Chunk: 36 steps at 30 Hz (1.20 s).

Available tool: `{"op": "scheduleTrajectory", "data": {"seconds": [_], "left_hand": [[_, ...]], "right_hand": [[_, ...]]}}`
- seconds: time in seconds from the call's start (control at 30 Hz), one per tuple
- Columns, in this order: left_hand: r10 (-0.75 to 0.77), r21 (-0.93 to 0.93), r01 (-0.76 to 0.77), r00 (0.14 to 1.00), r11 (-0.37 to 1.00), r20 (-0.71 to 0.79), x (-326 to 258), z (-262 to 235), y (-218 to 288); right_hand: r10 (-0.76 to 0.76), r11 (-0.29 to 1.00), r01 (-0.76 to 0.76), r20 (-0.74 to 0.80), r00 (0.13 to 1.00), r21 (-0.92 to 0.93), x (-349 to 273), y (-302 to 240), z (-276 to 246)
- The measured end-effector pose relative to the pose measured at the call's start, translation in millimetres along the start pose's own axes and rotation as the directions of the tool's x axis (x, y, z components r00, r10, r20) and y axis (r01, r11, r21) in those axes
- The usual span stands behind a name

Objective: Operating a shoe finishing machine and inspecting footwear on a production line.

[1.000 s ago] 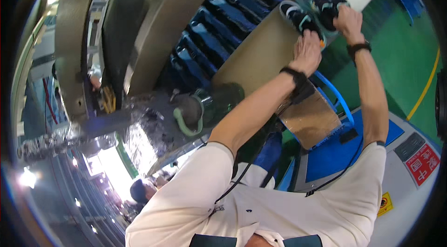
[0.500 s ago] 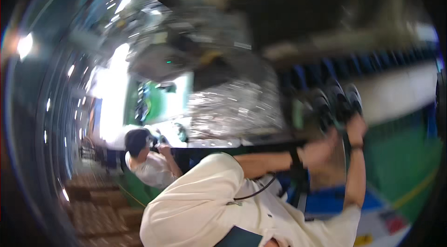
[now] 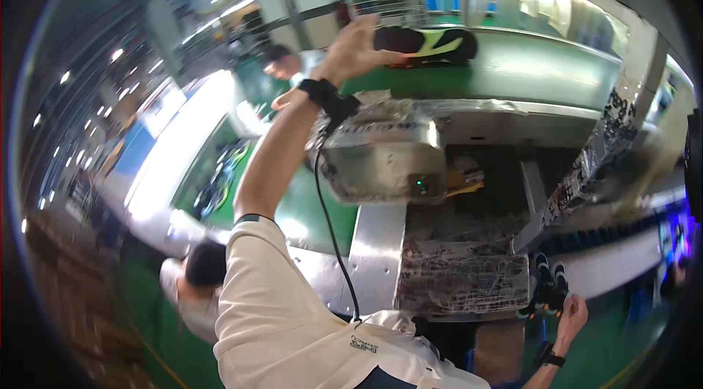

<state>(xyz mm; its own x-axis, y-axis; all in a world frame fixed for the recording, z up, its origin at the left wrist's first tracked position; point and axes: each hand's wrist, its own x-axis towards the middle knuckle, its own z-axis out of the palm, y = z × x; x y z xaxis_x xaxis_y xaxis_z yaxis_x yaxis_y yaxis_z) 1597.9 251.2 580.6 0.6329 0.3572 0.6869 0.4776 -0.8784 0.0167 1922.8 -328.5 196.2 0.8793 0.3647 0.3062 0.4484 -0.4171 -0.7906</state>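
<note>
A black shoe with a yellow-green sole (image 3: 428, 43) lies on its side on the green conveyor belt (image 3: 542, 70). The left hand (image 3: 355, 48), raised high with fingers spread, touches the shoe's heel end but is not closed around it. Lower right, the right hand (image 3: 571, 313) has its fingers curled onto a pair of dark shoes (image 3: 545, 283) (somewhat blurred) beside a foil-wrapped machine housing (image 3: 384, 151)

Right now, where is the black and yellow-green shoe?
In the head view, the black and yellow-green shoe is upper centre on the green conveyor belt, at the left hand's fingertips, above the foil-wrapped metal housing.
</note>
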Motion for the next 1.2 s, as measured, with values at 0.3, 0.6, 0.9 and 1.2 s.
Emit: {"op": "scheduleTrajectory", "data": {"seconds": [0.3, 0.6, 0.9, 1.2], "left_hand": [[0.078, -0.498, 0.168, 0.897, 0.851, 0.435, 54.4, 117.0, -180.5], [0.266, 0.181, -0.257, 0.963, 0.949, -0.032, 27.2, 14.8, -38.4], [0.674, 0.048, -0.705, 0.652, 0.707, -0.346, -147.8, -187.9, 75.1], [0.839, -0.293, -0.931, -0.026, -0.219, -0.543, -251.0, -227.8, 298.8]], "right_hand": [[0.108, 0.991, -0.111, -0.031, 0.994, -0.077, -81.1, -149.7, 8.5], [-0.033, 0.996, 0.027, -0.065, 0.997, -0.081, -92.3, -219.5, 19.3], [-0.645, 0.758, 0.637, -0.317, 0.696, -0.142, -151.8, -390.3, -105.6], [-0.387, 0.920, 0.381, 0.076, 0.919, 0.091, -422.2, -378.7, -215.9]]}}
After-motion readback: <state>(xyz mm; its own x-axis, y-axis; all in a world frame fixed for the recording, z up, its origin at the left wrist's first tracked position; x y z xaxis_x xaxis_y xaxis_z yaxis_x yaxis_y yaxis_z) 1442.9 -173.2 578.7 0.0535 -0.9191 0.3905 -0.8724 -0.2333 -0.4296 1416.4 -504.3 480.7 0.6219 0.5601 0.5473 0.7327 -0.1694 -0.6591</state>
